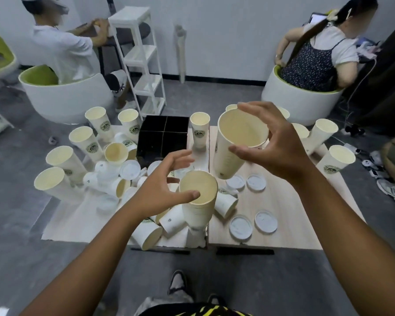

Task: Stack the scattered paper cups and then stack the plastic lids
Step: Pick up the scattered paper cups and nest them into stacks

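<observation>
Right hand (pixel 281 149) fingers are gripping a light, crushable cream paper cup (pixel 235 144) by its stiffer rim, beside the black divided box (pixel 163 137); left hand (pixel 162 192) fingers are steadying the cup stack (pixel 198 199).

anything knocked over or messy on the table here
Yes. Several paper cups lie tipped on their sides in a jumble near the table's front left, mixed with loose lids; the rest stand upright.

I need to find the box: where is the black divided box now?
In the head view, the black divided box stands at the table's far middle, between upright paper cups on its left and one on its right.
</observation>
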